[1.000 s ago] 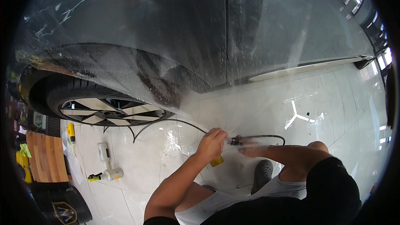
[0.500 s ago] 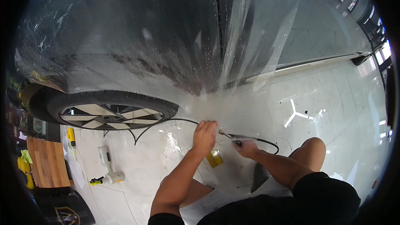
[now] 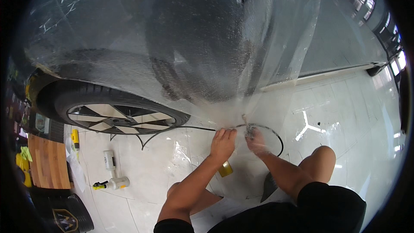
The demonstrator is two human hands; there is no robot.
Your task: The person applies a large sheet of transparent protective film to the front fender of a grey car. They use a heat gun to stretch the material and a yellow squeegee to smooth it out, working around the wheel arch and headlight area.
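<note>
At lower centre, my left fingers (image 3: 224, 143) press together, pinching the lower edge of the clear film (image 3: 278, 47) draped across the upper centre; just right, my right fingers (image 3: 257, 143) curl around a sprayer (image 3: 249, 130).

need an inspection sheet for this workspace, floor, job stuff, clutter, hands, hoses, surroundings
Surface: pale tiled floor, shiny patches.
Job's things: clear film hanging over dark car bodywork, beside a wheel; spray tool, partly blurred.
Clutter: two white bottles, wooden board.
Hands: left hand near the film's lower edge, grip unclear; right hand holds the spray tool.
Cables: black hose passes the left hand, curving beside the right.
Surroundings: bright windows, upper right.
</note>
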